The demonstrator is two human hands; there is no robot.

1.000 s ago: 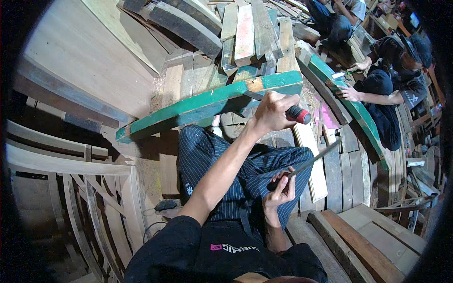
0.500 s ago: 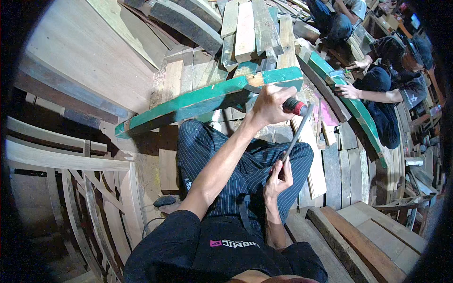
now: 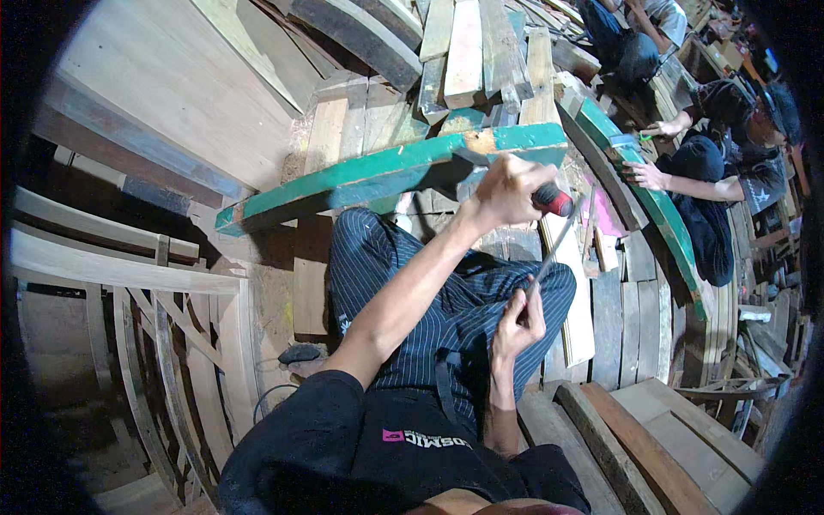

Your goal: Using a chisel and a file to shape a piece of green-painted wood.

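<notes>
My left hand (image 3: pixel 508 190) is closed round a tool with a red and black handle (image 3: pixel 554 201). The tool's dark, flat head (image 3: pixel 459 172) sticks out on the other side of my fist, over the green beam, blurred; its exact kind I cannot make out. My right hand (image 3: pixel 518 328) pinches the near end of a thin grey metal rod (image 3: pixel 556 249), which slants up to beside the handle end; whether they touch is unclear. The long green-painted wooden beam (image 3: pixel 360 174) lies crosswise beyond my knees, with a bare wood patch near its right end.
Stacked wooden planks (image 3: pixel 463 60) lie beyond the beam. A slatted wooden frame (image 3: pixel 129 266) stands at left, below a large panel (image 3: pixel 172 86). At right, a co-worker's hand (image 3: pixel 645 175) rests on another green beam (image 3: pixel 657 206). Timber lengths (image 3: pixel 639 429) lie at lower right.
The whole view has shifted slightly, moving the scene right and down. The tool's dark head now shows more plainly beside my left fist. Both hands keep their holds.
</notes>
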